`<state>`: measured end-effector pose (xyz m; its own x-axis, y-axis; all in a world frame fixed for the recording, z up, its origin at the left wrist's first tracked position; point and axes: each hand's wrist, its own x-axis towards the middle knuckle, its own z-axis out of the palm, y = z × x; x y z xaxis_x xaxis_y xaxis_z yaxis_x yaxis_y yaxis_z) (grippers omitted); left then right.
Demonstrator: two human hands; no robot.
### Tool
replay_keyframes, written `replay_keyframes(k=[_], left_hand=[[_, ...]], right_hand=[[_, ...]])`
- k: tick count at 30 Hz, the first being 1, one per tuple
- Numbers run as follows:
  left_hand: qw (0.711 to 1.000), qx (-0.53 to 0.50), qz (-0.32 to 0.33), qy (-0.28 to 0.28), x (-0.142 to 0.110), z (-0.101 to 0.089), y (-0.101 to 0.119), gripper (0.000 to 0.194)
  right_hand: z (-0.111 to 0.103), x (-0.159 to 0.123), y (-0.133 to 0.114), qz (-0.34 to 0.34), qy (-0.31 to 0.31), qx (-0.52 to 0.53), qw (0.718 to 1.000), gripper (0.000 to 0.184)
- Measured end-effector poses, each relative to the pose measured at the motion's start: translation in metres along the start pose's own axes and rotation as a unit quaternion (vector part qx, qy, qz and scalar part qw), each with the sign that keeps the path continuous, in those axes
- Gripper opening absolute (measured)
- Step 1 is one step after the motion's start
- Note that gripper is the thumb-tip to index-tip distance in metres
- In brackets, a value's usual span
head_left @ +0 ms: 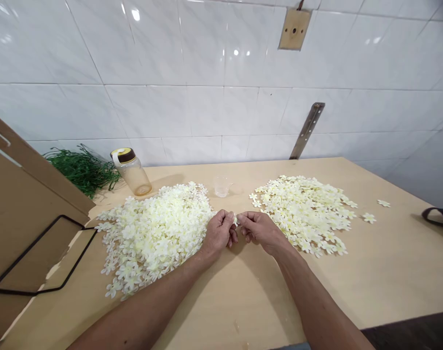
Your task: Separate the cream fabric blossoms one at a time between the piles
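Observation:
Between my two hands, over the middle of the table, is a small white artificial flower (235,220). My left hand (221,228) pinches it from the left with thumb and forefinger. From the other side my right hand (257,227) closes its fingertips on the flower too; the fingers partly hide it. A large heap of white artificial flowers (163,228) lies beside my left hand. To the right of my right hand spreads a flatter pile of pale yellow-white flowers (305,209). Just beyond my hands stands a small clear plastic cup (221,187).
A bottle (134,172) with a brown and yellow lid stands at the back left, near green artificial stems (81,167). A cardboard box (32,194) and a black wire frame (35,293) border the left. Behind the table (389,262) rises a tiled wall (203,112). A black strap (436,216) lies far right.

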<state>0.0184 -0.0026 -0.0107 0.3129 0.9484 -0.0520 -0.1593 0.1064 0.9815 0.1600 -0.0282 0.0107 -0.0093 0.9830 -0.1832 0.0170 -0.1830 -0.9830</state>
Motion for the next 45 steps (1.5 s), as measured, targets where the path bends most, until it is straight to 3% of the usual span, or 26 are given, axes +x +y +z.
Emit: replay_keyframes(k=[4, 11, 17, 22, 28, 39, 45], left_hand=[[0.999, 0.035, 0.019, 0.001, 0.001, -0.002, -0.003, 0.035], [0.998, 0.048, 0.039, 0.028, 0.001, 0.000, -0.001, 0.033], [0.998, 0.043, 0.035, 0.013, 0.002, -0.002, -0.004, 0.038], [0.999, -0.007, 0.030, 0.010, 0.003, -0.001, -0.005, 0.038], [1.000, -0.013, 0.023, 0.005, 0.001, 0.001, -0.001, 0.038], [0.998, 0.034, 0.029, 0.033, -0.003, 0.001, 0.003, 0.034], [0.999, 0.030, 0.029, 0.012, 0.001, 0.000, 0.000, 0.036]], right_hand=[[0.002, -0.001, -0.004, 0.018, -0.011, 0.037, 0.999, 0.044], [-0.001, 0.001, 0.002, 0.006, -0.004, 0.000, 1.000, 0.046], [-0.002, -0.001, 0.000, -0.017, -0.058, 0.008, 0.998, 0.043], [-0.003, 0.000, 0.000, -0.023, -0.022, 0.055, 0.998, 0.042], [-0.003, 0.000, 0.001, -0.023, -0.020, 0.077, 0.997, 0.040], [-0.003, 0.006, 0.009, -0.020, 0.027, 0.050, 0.998, 0.043], [-0.001, 0.006, 0.008, -0.050, 0.034, 0.022, 0.998, 0.041]])
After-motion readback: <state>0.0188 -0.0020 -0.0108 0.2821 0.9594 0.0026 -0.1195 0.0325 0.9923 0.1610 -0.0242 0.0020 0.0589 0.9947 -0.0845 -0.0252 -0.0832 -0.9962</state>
